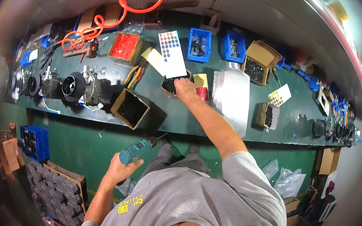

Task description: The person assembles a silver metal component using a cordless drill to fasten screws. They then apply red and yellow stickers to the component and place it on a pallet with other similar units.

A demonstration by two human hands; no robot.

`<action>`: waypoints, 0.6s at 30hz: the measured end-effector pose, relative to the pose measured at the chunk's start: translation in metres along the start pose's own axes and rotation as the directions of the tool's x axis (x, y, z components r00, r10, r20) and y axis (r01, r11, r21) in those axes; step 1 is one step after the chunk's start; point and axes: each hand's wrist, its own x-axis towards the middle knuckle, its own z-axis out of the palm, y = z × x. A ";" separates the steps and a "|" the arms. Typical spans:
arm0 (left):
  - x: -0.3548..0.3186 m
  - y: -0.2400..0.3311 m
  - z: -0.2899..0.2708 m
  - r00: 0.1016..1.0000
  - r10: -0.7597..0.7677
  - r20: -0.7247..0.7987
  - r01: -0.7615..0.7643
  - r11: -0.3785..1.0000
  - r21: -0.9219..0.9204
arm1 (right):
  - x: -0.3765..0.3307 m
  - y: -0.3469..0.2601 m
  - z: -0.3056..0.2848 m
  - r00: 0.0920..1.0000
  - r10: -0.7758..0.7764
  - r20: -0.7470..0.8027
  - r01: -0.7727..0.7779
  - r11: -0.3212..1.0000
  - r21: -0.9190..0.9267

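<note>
A long green workbench (176, 117) runs across the view under a pale pegboard wall, with an orange coiled hose (126, 7) hanging over its back edge. Toward the bench's left end sits a small engine assembly (77, 86); near the middle, just right of the person's outstretched arm, stands a silver metal tank (231, 99). An open cardboard box of dark parts (130, 107) sits at the front edge. The right hand (185, 89) reaches into a small box of black screws (171, 85) mid-bench, fingers curled down into it; what they pinch cannot be made out. The left hand (121, 165) is below the front edge, closed around a teal electric screwdriver (138, 149).
</note>
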 end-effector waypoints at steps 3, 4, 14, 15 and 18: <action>0.004 -0.007 -0.002 1.000 0.007 0.030 -0.006 1.000 -0.027 | -0.006 -0.003 -0.002 0.999 -0.019 -0.029 0.017 0.999 -0.049; 0.004 -0.007 -0.003 0.999 -0.004 0.039 0.006 0.999 -0.035 | -0.008 -0.005 -0.006 0.999 -0.029 -0.024 0.027 0.997 -0.078; 0.012 0.015 -0.001 0.992 0.126 0.005 -0.123 0.975 -0.188 | -0.006 -0.001 -0.005 1.000 0.002 0.010 -0.003 0.998 0.061; 0.013 0.016 0.001 0.982 0.191 0.004 -0.185 0.955 -0.231 | -0.007 -0.002 0.001 0.999 -0.003 -0.033 0.005 0.998 0.066; 0.013 0.004 -0.001 0.988 0.128 0.081 -0.111 0.976 -0.188 | -0.002 -0.008 0.003 0.999 0.002 0.032 -0.003 0.999 0.037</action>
